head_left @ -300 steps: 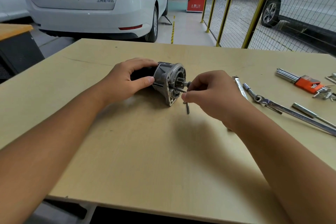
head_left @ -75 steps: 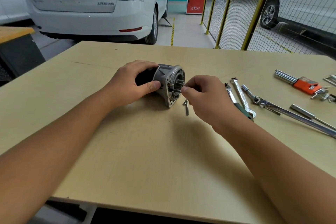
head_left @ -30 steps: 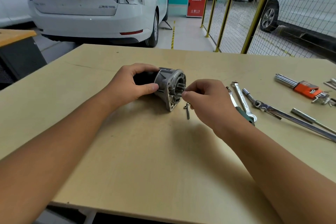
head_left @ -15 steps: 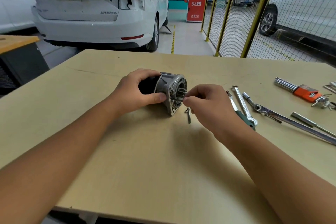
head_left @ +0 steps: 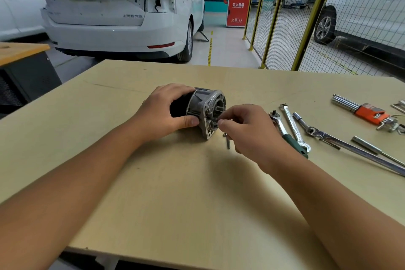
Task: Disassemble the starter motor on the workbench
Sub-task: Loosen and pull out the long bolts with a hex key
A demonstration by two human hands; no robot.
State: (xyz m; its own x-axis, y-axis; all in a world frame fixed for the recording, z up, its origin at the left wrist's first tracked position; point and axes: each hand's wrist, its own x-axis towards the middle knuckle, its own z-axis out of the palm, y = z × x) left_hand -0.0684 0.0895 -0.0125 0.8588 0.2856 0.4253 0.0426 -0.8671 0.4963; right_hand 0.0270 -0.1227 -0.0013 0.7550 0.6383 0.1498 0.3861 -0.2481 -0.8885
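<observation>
The starter motor (head_left: 206, 109) lies on its side in the middle of the wooden workbench (head_left: 153, 182), its silver end housing facing right. My left hand (head_left: 166, 112) grips its dark body, thumb pressed against the housing. My right hand (head_left: 247, 129) has thumb and forefinger pinched together at the housing's face, on a small fastener that the fingertips mostly hide. One loose bolt (head_left: 227, 141) lies on the bench just below the housing, beside my right hand.
To the right lie a green-handled ratchet (head_left: 287, 133), a combination wrench (head_left: 293, 127), a long breaker bar (head_left: 341, 144), a thin rod (head_left: 377, 150) and an orange-holdered hex key set (head_left: 368, 113). White cars and a yellow mesh fence stand beyond the bench.
Ten seconds ago my right hand was drawing a long bolt out of the housing; now its fingertips pinch at the housing face. The view has tilted slightly upward; the motor stays put.
</observation>
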